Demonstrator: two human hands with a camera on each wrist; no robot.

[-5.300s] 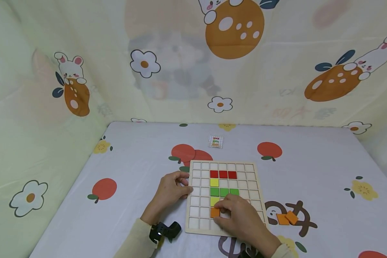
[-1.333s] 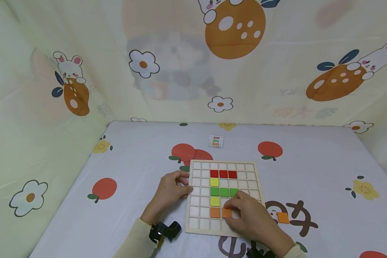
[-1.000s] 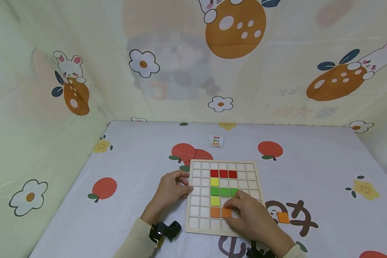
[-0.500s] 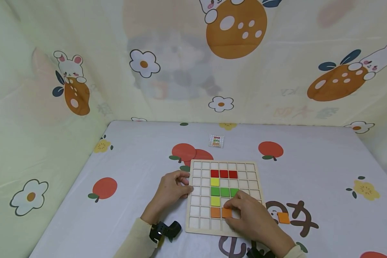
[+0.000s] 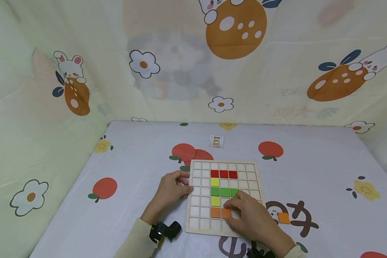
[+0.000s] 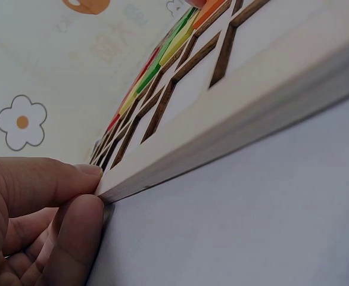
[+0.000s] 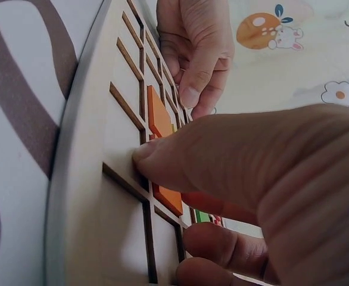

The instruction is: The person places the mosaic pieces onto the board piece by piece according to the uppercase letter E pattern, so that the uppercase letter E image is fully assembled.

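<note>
A wooden grid board point(image 5: 196, 211) lies on the table, its left edge pinched by my left hand point(image 5: 171, 186) between thumb and finger. With thumb and fingers, my right hand point(image 5: 249, 216) pinches an orange tile point(image 5: 226, 213) at a cell in the lower part of the grid. In the right wrist view this tile point(image 7: 170, 199) is partly hidden by the thumb. Just left of it, another orange tile point(image 5: 215, 213) sits in its cell. Three red tiles point(image 5: 224, 174), three green tiles point(image 5: 224, 192) and two yellow tiles point(image 5: 215, 201) fill cells above; my fingers partly cover the rightmost green one.
One loose orange tile point(image 5: 283, 218) lies on the printed tablecloth point(image 5: 138, 154) right of the board. Behind the board is a small card point(image 5: 216, 141) printed with a coloured grid pattern. A patterned curtain point(image 5: 180, 86) closes off the back and sides.
Since the oldest frame, my right hand has shifted slightly right, with a second orange tile now beside the first. One of two loose tiles has left the cloth. My left hand has stayed put.
</note>
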